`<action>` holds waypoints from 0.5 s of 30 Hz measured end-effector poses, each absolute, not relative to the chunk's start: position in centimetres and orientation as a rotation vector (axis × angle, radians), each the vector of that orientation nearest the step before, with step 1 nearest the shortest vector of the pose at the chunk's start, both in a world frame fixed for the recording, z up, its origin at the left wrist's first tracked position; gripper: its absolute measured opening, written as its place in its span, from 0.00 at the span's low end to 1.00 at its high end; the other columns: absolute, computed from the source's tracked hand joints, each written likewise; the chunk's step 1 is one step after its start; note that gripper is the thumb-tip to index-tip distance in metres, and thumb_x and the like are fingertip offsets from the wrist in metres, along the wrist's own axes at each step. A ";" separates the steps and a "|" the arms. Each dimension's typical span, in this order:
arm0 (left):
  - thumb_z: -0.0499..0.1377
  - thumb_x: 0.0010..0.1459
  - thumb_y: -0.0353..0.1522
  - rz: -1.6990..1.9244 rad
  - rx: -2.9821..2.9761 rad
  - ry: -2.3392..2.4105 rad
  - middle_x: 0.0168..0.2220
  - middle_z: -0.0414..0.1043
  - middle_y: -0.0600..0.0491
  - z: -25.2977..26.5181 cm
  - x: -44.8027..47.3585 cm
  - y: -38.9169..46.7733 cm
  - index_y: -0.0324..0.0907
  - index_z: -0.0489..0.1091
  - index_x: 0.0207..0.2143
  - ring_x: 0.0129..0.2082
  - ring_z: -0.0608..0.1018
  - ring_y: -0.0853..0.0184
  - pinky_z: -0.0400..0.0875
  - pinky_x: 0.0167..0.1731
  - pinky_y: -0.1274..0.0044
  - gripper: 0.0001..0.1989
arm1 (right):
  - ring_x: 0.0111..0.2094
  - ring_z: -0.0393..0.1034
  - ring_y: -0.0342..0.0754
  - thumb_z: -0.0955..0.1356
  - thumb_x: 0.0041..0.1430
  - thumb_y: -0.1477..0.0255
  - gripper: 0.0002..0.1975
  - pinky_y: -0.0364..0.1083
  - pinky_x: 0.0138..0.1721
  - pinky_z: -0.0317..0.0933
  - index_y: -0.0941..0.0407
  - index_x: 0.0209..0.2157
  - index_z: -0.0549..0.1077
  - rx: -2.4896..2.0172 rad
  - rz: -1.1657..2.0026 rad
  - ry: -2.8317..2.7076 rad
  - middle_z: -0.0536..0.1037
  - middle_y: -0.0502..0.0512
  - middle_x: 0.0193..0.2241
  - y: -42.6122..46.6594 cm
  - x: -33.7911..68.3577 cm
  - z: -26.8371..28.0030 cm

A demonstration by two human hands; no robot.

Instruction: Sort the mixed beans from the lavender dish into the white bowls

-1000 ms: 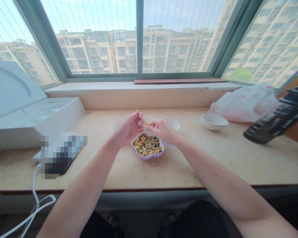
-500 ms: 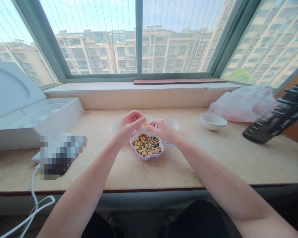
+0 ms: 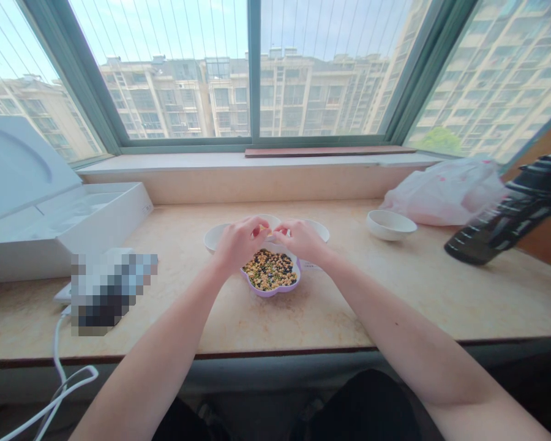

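Observation:
A purple-and-white flower-shaped bowl (image 3: 270, 293) stands on the counter, filled with mixed beans (image 3: 270, 269) in yellow, green and black. Over its far left rim is my left hand (image 3: 242, 241), fingers curled and tips pinched together. My right hand (image 3: 299, 237) hovers over the far right rim, its fingers bent into a pinch and close to the left fingertips. Anything between the fingers is too small to make out. Just behind my hands are white bowls: a left one (image 3: 212, 237), a middle one (image 3: 270, 219) and a right one (image 3: 320, 229), all partly hidden.
Farther right are another white bowl (image 3: 391, 225), a plastic bag (image 3: 441, 190) and a dark bottle (image 3: 500, 214) leaning to the right. At the left lie an open white box (image 3: 105, 214), a blurred-out object (image 3: 110, 294) and a white cable (image 3: 57, 349). A window ledge (image 3: 188, 160) runs behind.
My left hand has come down slightly and its fingers have curled inward, nearer to the right fingertips. My right hand has barely moved.

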State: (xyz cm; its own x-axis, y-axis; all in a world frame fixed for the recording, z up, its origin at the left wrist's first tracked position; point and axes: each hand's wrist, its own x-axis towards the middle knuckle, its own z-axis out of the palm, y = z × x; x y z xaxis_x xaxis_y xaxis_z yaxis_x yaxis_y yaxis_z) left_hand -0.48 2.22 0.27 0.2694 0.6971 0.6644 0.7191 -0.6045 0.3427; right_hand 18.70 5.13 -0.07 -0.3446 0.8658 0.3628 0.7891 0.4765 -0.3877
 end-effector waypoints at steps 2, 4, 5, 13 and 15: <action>0.59 0.64 0.32 -1.232 -2.474 -1.438 0.30 0.77 0.55 0.2 -0.7 2.8 0.43 0.77 0.37 0.30 0.76 0.69 0.68 0.34 0.76 0.06 | 0.33 0.74 0.48 0.67 0.65 0.68 0.11 0.45 0.35 0.59 0.55 0.36 0.82 -1.403 0.192 -2.206 0.83 0.55 0.34 5.0 18.8 0.2; 0.58 0.64 0.31 -1.171 -2.468 -1.491 0.33 0.77 0.53 0.2 -0.9 3.5 0.42 0.77 0.38 0.32 0.77 0.67 0.69 0.36 0.75 0.08 | 0.33 0.75 0.48 0.67 0.64 0.68 0.11 0.45 0.35 0.59 0.55 0.37 0.82 -1.434 0.210 -2.226 0.83 0.54 0.33 4.8 18.8 0.6; 0.57 0.65 0.32 -1.135 -2.468 -1.519 0.34 0.77 0.52 0.2 -1.0 3.8 0.42 0.77 0.38 0.33 0.77 0.67 0.70 0.37 0.75 0.08 | 0.34 0.75 0.48 0.67 0.64 0.68 0.11 0.44 0.35 0.59 0.55 0.37 0.82 -1.441 0.218 -2.246 0.83 0.54 0.33 4.7 18.9 0.8; 0.53 0.68 0.35 -0.751 -2.468 -1.658 0.44 0.78 0.49 -0.1 -0.7 5.8 0.43 0.77 0.44 0.42 0.78 0.62 0.70 0.47 0.71 0.13 | 0.31 0.74 0.46 0.69 0.58 0.74 0.09 0.44 0.33 0.59 0.54 0.34 0.83 -1.208 0.394 -2.598 0.83 0.52 0.30 4.1 18.8 1.1; 0.53 0.68 0.36 -0.678 -2.448 -1.656 0.48 0.77 0.47 -0.2 -0.8 6.1 0.42 0.76 0.48 0.46 0.78 0.60 0.69 0.49 0.69 0.14 | 0.31 0.73 0.47 0.71 0.56 0.74 0.07 0.44 0.32 0.60 0.54 0.33 0.83 -1.147 0.430 -2.681 0.83 0.53 0.31 3.9 18.8 0.5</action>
State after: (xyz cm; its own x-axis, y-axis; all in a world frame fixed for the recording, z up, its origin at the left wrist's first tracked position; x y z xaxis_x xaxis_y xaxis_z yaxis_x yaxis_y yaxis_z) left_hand -0.78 6.07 -0.25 0.3056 0.8548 0.4194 0.9036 -0.3992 0.1552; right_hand 18.77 3.90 0.54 -0.6813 0.7293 0.0631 0.6730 0.6579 -0.3380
